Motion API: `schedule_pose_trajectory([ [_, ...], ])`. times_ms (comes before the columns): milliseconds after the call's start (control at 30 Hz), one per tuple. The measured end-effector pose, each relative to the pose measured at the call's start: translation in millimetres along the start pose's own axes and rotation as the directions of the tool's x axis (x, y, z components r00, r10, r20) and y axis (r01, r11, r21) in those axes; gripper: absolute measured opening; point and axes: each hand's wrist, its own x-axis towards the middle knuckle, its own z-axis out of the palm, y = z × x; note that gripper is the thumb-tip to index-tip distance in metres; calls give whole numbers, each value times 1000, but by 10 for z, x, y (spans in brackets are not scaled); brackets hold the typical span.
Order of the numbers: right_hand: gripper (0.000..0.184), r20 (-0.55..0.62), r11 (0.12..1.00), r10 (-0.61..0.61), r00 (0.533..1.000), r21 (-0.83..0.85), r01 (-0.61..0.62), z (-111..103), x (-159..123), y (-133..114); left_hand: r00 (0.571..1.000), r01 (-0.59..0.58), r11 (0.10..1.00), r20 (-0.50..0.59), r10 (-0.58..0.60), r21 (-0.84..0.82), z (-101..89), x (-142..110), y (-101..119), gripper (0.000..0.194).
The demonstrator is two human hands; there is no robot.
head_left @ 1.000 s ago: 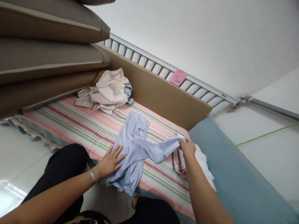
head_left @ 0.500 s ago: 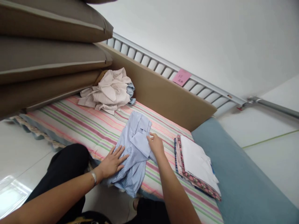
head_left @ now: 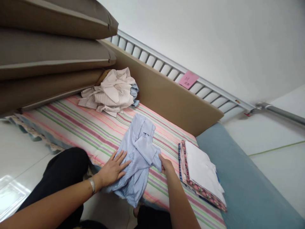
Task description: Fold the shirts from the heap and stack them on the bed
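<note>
A light blue striped shirt (head_left: 138,149) lies partly folded on the striped bed sheet (head_left: 95,136), its lower end hanging over the near edge. My left hand (head_left: 113,168) rests flat on the shirt's left side with the fingers spread. At the other side, my right hand (head_left: 166,163) pinches the end of a sleeve, which reaches out to the right from the shirt. The right fingertips are partly hidden behind the hand.
A stack of folded clothes (head_left: 202,171) with a white one on top lies to the right. Crumpled pale shirts (head_left: 115,92) are heaped at the back left, beside brown cushions (head_left: 57,47). A tan board (head_left: 171,98) and a metal railing line the back.
My right hand has moved right and down, from the shirt's middle to the sleeve end, which now lies farther out to the right. The left hand stays on the shirt.
</note>
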Motion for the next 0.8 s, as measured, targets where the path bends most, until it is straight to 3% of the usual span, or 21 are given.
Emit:
schedule_pose_trajectory([
  [200,16,134,937,69,989,331,-110,37,-18,-252,1000,-1,1000,20,1,-12,12,-9,-7,57],
  [433,11,275,835,12,961,526,-161,42,-110,-947,1000,1,999,12,0,-44,4,-11,-5,58],
  [567,11,289,795,-5,957,581,-172,323,-33,-1329,1000,11,996,14,-10,-85,-29,-12,0,56],
  [700,13,257,779,-30,966,612,-139,754,76,-1592,998,30,991,51,-23,-132,-73,-8,9,54],
  [800,15,207,783,-69,976,617,-75,1092,166,-1702,998,34,986,66,-23,-164,-75,0,16,36],
])
